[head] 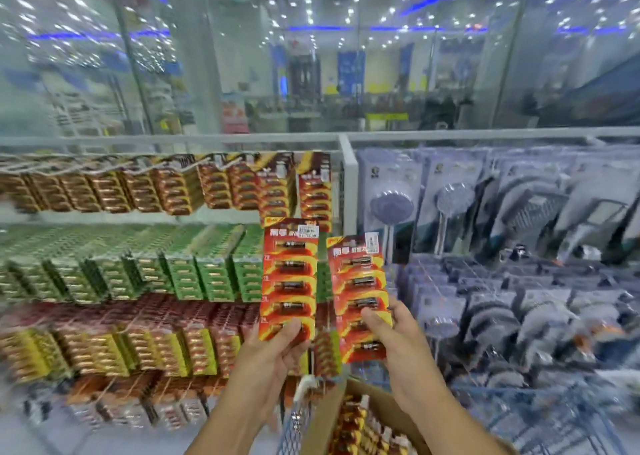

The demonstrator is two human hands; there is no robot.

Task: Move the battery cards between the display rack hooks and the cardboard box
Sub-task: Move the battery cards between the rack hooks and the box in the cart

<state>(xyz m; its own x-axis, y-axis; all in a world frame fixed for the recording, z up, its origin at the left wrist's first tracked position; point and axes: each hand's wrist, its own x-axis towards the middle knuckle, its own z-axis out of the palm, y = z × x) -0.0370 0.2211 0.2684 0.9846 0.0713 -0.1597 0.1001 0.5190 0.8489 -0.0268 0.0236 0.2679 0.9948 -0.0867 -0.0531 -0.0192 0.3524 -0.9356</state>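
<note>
My left hand (277,347) pinches the bottom of a red and yellow battery card (289,274), held upright in front of the rack. My right hand (391,336) grips a second, matching battery card (360,291) just to the right, tilted slightly. The display rack (138,246) fills the left half, its hooks packed with rows of red, green and yellow battery cards. One hook at the top right of the rack carries a short stack of red cards (315,191). The cardboard box (325,420) sits below my hands, with more battery cards (363,430) inside.
The box rests in a wire shopping cart (294,427). A white upright post (348,184) divides the battery rack from a section of packaged shower heads (450,205) on the right. A glass wall and shop interior lie behind.
</note>
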